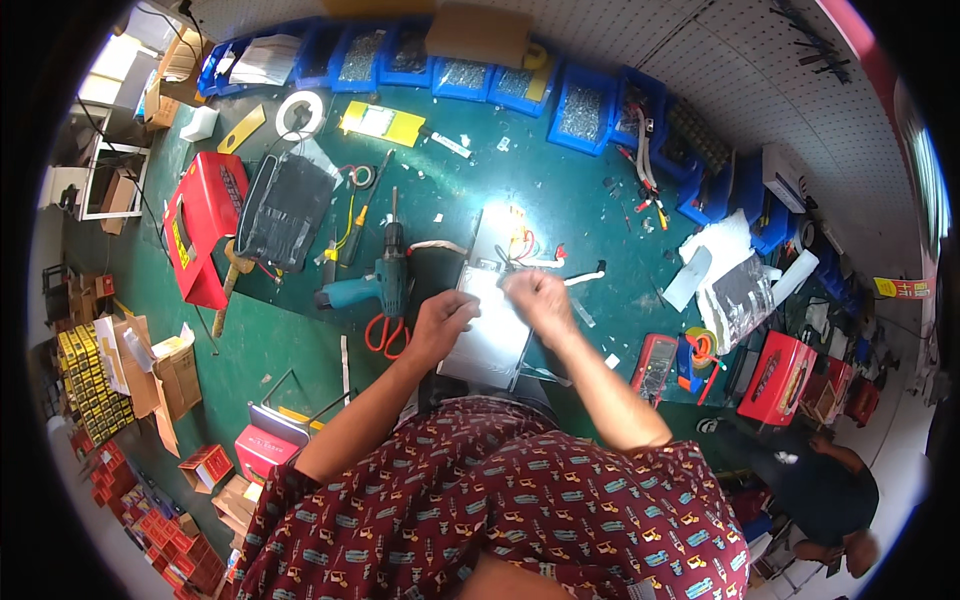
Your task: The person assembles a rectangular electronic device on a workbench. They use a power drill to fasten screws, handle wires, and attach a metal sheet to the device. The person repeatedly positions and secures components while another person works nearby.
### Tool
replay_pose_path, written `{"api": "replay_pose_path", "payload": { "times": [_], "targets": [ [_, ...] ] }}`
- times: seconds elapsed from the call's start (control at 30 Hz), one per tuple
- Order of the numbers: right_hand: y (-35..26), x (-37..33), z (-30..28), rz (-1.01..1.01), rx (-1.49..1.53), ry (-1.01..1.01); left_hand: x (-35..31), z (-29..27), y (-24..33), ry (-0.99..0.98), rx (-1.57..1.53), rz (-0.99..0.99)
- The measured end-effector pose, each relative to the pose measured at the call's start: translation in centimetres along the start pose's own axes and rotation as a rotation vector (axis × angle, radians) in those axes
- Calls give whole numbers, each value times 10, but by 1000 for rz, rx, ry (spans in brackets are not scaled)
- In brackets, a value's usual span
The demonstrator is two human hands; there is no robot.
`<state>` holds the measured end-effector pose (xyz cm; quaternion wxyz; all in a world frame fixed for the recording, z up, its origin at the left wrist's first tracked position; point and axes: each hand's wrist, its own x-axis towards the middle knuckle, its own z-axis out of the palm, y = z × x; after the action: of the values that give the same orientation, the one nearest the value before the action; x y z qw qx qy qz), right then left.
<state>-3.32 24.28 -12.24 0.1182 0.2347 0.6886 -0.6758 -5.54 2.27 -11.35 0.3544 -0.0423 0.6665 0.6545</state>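
Likely working over silver metal case [490, 345] | left hand [441, 330]: half-curled, hold unclear | right hand [545, 305]: pinched, hold unclear | probably calls for keeping far orange wires [521, 241] clear

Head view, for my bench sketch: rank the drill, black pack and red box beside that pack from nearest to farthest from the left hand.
1. Drill: just left of the left hand.
2. Black pack: farther left, beyond the drill.
3. Red box: leftmost.
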Motion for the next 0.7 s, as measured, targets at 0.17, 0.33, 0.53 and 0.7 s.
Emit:
{"api": "replay_pose_path", "payload": {
  "times": [0.17,0.33,0.53,0.7],
  "targets": [
    [25,-37,23,63,207,-66,8,7,-4,-181,-88,-68],
    [30,-35,19,62,14,-69,15,0,-13,-151,55,-33],
    [41,-40,14,204,179,-65,58,8,-14,291,551,486],
    [50,-58,8,216,381,-124,69,15,-14,353,630,275]
  ]
}}
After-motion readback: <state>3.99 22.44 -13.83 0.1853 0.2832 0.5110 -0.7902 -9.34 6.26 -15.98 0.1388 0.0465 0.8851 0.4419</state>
